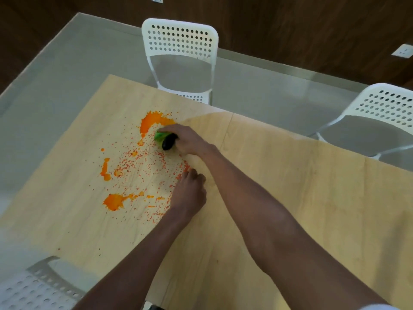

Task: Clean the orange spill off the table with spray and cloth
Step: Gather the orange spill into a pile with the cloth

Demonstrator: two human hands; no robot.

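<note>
An orange spill (134,162) lies on the left part of the light wooden table (290,186), as big blotches with fine specks between them. The largest blotch (150,124) is at the far end and another (114,201) is nearer me. My right hand (190,142) presses a green cloth-like scrubber (159,136) with a black rounded grip against the near edge of the largest blotch. My left hand (190,193) rests on the table at the right fringe of the specks, fingers curled together, with nothing visible in it. No spray bottle is in view.
A white perforated chair (180,41) stands at the table's far edge just behind the spill. A second one (384,108) is at the far right and a third (33,287) at the near left corner. Grey floor surrounds the table.
</note>
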